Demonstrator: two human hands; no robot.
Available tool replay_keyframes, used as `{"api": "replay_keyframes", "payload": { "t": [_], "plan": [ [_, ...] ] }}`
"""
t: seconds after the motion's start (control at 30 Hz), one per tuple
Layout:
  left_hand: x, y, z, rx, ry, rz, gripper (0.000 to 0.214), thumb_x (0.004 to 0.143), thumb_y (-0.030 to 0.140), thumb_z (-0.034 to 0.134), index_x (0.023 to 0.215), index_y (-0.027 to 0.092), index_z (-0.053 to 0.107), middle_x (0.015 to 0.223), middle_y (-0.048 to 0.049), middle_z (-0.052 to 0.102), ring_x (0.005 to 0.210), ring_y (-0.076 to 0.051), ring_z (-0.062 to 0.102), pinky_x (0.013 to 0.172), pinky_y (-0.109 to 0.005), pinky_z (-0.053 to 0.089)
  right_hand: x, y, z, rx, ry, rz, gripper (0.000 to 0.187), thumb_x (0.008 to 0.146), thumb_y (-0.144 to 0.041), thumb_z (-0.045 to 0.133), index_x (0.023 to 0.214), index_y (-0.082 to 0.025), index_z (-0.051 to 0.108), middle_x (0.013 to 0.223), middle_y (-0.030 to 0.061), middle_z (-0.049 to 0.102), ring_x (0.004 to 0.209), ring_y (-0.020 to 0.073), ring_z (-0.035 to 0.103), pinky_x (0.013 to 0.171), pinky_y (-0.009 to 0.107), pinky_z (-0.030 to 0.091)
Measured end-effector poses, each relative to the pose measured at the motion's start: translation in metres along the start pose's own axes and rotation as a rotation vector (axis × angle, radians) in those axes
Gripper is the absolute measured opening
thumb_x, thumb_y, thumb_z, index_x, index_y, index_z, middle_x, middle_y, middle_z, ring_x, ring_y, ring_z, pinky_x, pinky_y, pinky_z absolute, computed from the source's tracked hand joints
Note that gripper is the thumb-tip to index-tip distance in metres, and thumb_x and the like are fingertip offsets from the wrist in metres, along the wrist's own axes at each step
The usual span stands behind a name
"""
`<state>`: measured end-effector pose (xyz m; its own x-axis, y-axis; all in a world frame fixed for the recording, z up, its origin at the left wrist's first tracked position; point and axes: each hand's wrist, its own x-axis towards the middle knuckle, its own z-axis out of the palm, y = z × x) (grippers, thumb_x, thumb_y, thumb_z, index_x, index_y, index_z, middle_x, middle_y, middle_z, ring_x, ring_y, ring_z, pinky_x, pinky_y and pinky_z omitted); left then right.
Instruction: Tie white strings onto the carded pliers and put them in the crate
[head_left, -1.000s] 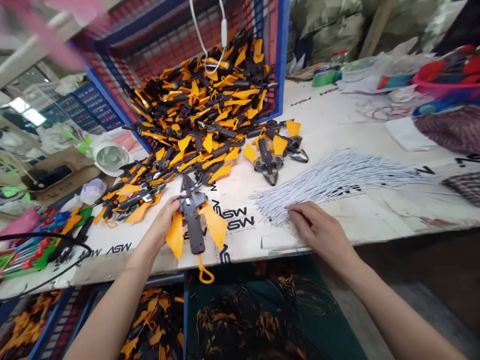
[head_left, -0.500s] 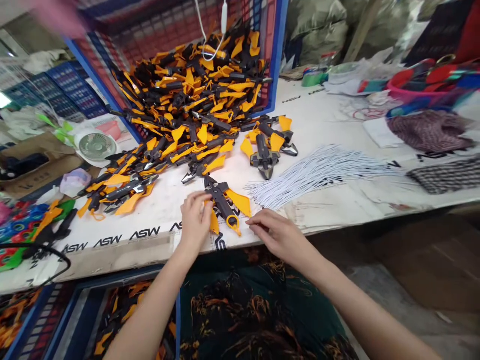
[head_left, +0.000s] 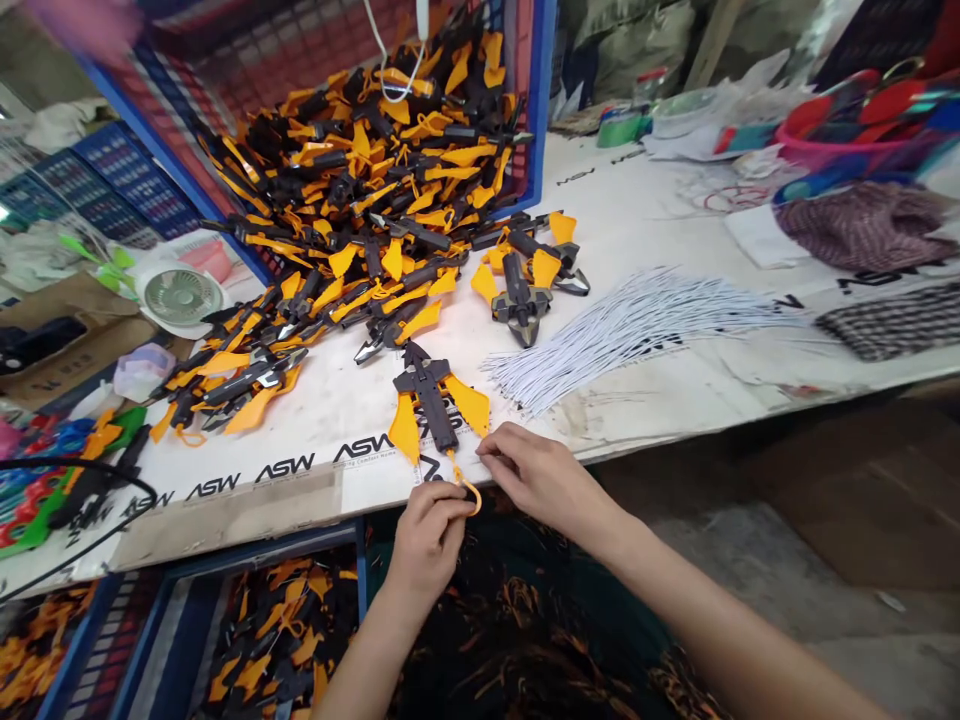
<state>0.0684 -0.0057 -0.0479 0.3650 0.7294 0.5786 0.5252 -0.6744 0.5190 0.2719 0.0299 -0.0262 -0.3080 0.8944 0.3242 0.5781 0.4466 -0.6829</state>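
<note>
- Hands sit close together but not touching, at the front edge of the worktop: the left hand is below the right hand.
- Fingertips of the right hand bear toward the orange cord loop; the left hand's fingers meet its lower side. Whether either hand grips the loop cannot be told.
- Cutting pliers lie flat on the worktop, just above the hands, orange handle wings spread and loop trailing toward the hands.
- Handling note: fingertip contact at the loop leaves the pliers' body unheld yet lying steady; light tension on the cord is advisable, so the body does not drag.
- Further pliers lie heaped in a blue crate; a bundle of white cords lies to the right.
</note>
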Motion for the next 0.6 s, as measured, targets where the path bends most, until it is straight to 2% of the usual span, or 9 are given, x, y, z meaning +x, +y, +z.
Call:
{"api": "replay_keyframes", "payload": {
  "t": [0.13,0.23,0.4,0.6],
  "plan": [
    [-0.005,0.005,0.000,0.136,0.020,-0.010,0.016,0.086,0.014,0.067,0.098,0.024,0.067,0.099,-0.0052,0.070,0.096,-0.020,0.064,0.087,-0.038,0.050,0.006,-0.006,0.007,-0.172,-0.030,0.000,0.018,0.096,-0.020,0.045,0.094,-0.021,0.063,0.094,0.0049,0.067,0.074,0.0175,0.066,0.066,0.028,0.046],
    [-0.004,0.006,-0.001,0.131,0.013,0.002,0.015,0.086,0.013,0.067,0.097,0.023,0.067,0.097,-0.0048,0.071,0.095,-0.020,0.064,0.087,-0.039,0.049,0.011,-0.008,0.013,-0.238,-0.049,-0.024,0.017,0.096,-0.020,0.046,0.093,-0.020,0.063,0.090,0.0043,0.066,0.072,0.0172,0.065,0.064,0.027,0.043],
    [-0.003,0.004,-0.002,0.077,0.023,0.001,0.017,0.086,0.009,0.065,0.097,0.021,0.066,0.094,-0.0041,0.071,0.096,-0.019,0.064,0.088,-0.038,0.050,0.013,-0.010,0.018,-0.260,-0.040,-0.045,0.015,0.095,-0.018,0.048,0.091,-0.019,0.062,0.089,0.0027,0.065,0.071,0.0154,0.063,0.063,0.026,0.039],
    [-0.004,0.004,-0.002,0.059,0.037,-0.009,0.015,0.087,0.010,0.064,0.096,0.022,0.067,0.092,-0.0040,0.072,0.096,-0.020,0.066,0.088,-0.037,0.051,0.012,-0.015,0.020,-0.246,-0.026,0.020,0.012,0.094,-0.017,0.051,0.095,-0.019,0.063,0.092,0.0013,0.066,0.070,0.0138,0.063,0.062,0.026,0.037]
  ]
}}
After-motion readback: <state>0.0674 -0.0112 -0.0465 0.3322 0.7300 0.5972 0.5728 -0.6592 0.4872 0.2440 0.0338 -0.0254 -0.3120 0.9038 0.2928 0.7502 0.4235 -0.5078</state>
